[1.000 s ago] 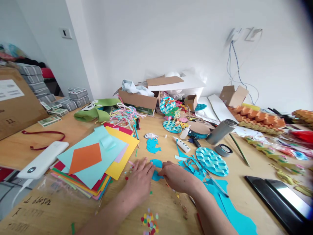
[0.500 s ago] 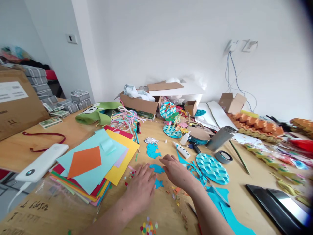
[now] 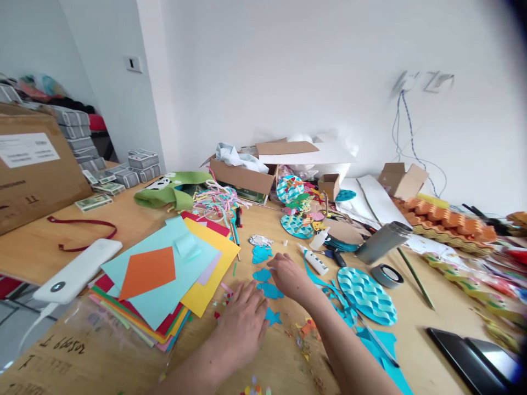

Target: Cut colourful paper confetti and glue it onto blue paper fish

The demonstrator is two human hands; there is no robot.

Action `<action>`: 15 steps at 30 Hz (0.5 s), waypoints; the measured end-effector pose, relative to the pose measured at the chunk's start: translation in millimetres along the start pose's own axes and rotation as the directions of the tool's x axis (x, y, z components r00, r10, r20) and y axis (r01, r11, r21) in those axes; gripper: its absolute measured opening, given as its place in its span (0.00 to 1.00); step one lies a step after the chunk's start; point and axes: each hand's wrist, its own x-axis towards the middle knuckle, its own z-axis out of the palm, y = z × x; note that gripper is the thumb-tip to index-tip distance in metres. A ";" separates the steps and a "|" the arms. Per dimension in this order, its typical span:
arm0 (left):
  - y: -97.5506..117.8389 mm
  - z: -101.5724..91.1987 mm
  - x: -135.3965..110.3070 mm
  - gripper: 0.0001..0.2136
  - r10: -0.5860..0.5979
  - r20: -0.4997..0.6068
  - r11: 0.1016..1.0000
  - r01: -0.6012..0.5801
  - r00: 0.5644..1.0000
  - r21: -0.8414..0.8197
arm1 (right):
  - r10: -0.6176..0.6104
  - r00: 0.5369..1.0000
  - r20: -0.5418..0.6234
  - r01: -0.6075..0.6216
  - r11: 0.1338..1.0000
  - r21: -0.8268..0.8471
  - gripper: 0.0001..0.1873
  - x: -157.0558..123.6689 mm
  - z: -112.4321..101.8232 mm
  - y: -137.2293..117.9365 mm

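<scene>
Several blue paper fish lie in a column on the wooden table: an upper fish (image 3: 262, 254), a second fish (image 3: 261, 275), a third fish (image 3: 272, 291) and a lower fish (image 3: 273, 316). Above them rests a white patterned paper fish (image 3: 261, 240). My left hand (image 3: 244, 322) lies flat with fingers stretched, left of the lower two fish. My right hand (image 3: 290, 276) is bent over from the right, its curled fingertips at the tail edge of the second fish. The exact fingertip contact is partly hidden.
Coloured paper sheets (image 3: 150, 269) are stacked at left beside a white power bank (image 3: 78, 269). To the right are a glue bottle (image 3: 316, 262), a wavy blue disc (image 3: 366, 296), a roll of tape (image 3: 387, 275), a metal flask (image 3: 382, 241) and a black device (image 3: 465, 356).
The second fish has slid toward me, away from the upper fish it overlapped. My right hand's fingers are more curled. The left hand stays flat; the view has shifted slightly.
</scene>
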 end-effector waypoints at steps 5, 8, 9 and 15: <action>0.2 -3.3 1.3 0.17 -0.028 0.011 0.999 0.029 1.000 -0.039 | 0.304 0.947 -0.106 -0.294 0.951 0.100 0.19 41.2 7.7 13.5; 0.4 -5.5 2.2 0.16 -0.041 0.017 0.998 0.042 0.999 -0.043 | 0.398 0.913 -0.086 -0.381 0.910 0.166 0.20 55.1 17.5 20.3; 0.4 -5.9 2.4 0.15 -0.044 0.017 0.998 0.045 0.999 -0.043 | 0.413 0.908 -0.072 -0.394 0.900 0.188 0.18 57.6 20.2 22.1; 1.1 -7.1 2.4 0.14 -0.037 0.012 0.998 0.037 0.999 -0.042 | 0.463 0.885 0.046 -0.450 0.826 0.340 0.15 63.9 24.1 29.1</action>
